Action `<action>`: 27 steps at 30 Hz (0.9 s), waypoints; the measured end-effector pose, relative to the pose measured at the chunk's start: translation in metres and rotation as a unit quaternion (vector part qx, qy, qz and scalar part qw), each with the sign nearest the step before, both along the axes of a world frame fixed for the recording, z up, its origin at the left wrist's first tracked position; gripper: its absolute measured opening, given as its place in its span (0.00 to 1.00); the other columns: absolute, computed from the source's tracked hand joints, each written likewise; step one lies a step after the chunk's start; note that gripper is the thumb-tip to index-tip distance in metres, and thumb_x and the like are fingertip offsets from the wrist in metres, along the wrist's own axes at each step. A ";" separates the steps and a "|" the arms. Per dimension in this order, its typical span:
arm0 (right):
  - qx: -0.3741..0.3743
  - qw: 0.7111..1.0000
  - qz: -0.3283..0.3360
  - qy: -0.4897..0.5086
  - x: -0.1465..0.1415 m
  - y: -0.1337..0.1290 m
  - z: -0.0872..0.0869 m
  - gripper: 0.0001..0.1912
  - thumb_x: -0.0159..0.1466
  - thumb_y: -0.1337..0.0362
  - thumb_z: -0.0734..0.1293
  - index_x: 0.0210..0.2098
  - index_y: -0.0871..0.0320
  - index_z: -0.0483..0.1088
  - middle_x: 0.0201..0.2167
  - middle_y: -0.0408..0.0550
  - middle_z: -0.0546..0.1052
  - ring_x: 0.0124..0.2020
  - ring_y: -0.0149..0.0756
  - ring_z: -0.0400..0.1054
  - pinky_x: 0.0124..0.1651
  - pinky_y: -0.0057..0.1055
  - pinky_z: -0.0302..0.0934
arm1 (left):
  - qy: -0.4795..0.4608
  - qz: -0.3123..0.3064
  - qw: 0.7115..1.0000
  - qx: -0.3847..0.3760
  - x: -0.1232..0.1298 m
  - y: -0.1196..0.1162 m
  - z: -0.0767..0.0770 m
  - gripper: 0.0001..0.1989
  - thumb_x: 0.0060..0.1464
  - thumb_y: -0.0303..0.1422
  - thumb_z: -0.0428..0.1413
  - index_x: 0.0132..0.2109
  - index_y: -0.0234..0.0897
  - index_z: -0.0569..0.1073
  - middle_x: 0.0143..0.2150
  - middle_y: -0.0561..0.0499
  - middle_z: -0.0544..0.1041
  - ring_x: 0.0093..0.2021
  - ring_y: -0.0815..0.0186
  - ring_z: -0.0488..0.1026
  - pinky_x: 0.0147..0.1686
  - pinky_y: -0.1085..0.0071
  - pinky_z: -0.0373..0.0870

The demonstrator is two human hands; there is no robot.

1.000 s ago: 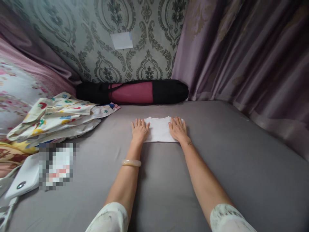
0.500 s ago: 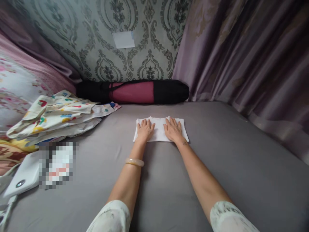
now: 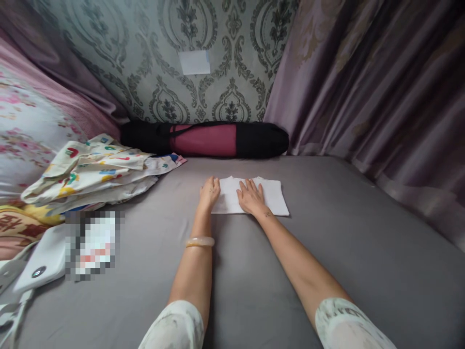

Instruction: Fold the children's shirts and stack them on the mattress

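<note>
A white folded cloth (image 3: 274, 196) lies flat on the grey bed sheet in front of me. It is roughly rectangular, with small raised points along its far edge. My left hand (image 3: 209, 194) is at the cloth's left edge, its fingers bent down and closed around that edge; their tips are partly hidden. A pale bangle (image 3: 200, 242) circles my left forearm. Palm down near the cloth's middle, my right hand (image 3: 251, 196) rests with fingers spread, pressing on it.
A long black and maroon bag (image 3: 203, 140) lies against the patterned wall. At left are a pile of printed clothes (image 3: 90, 169), a floral pillow (image 3: 22, 131), a white device with a cable (image 3: 45, 259) and a blurred-out item (image 3: 97, 245). Purple curtains (image 3: 363, 82) hang at right.
My left hand has slid left from the cloth's top to its left edge, and its fingers have bent. My right hand has shifted left toward the cloth's middle. The view has turned slightly left.
</note>
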State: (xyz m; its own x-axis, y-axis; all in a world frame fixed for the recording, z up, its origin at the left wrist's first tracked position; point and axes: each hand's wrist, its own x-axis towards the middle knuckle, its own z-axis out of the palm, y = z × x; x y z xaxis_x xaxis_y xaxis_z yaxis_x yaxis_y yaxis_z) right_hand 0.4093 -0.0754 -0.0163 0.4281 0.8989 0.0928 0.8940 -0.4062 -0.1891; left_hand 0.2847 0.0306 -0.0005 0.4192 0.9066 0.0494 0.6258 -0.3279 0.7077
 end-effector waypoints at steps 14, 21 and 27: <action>-0.001 1.000 0.025 0.017 -0.029 0.028 -0.004 0.29 0.71 0.56 0.48 0.68 0.60 0.54 0.70 0.55 0.52 0.70 0.47 0.42 0.68 0.51 0.33 | -0.121 0.039 0.992 -0.011 -0.015 0.014 -0.002 0.17 0.65 0.34 0.40 0.38 0.36 0.72 0.42 0.41 0.77 0.48 0.57 0.74 0.49 0.62 0.67; 0.000 0.998 0.050 0.022 -0.044 0.040 -0.005 0.29 0.71 0.56 0.48 0.68 0.61 0.54 0.70 0.55 0.52 0.71 0.46 0.40 0.68 0.51 0.32 | -0.141 0.071 0.987 -0.019 -0.018 0.018 -0.004 0.18 0.66 0.35 0.39 0.39 0.34 0.72 0.43 0.40 0.77 0.47 0.58 0.74 0.49 0.63 0.68; -0.008 0.999 0.046 0.015 -0.049 0.043 -0.002 0.29 0.71 0.57 0.48 0.67 0.62 0.55 0.70 0.56 0.52 0.71 0.48 0.40 0.68 0.53 0.32 | -0.099 0.073 0.992 -0.005 -0.017 0.021 -0.007 0.22 0.66 0.36 0.36 0.44 0.34 0.74 0.46 0.40 0.78 0.49 0.57 0.74 0.50 0.63 0.69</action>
State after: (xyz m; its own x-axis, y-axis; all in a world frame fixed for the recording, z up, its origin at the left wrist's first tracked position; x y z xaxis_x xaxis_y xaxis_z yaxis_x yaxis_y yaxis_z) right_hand 0.3608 -0.0327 -0.0182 0.3461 0.9359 0.0656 0.9216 -0.3260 -0.2108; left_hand 0.2680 0.0516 -0.0076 0.2660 0.9578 0.1084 0.5144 -0.2362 0.8244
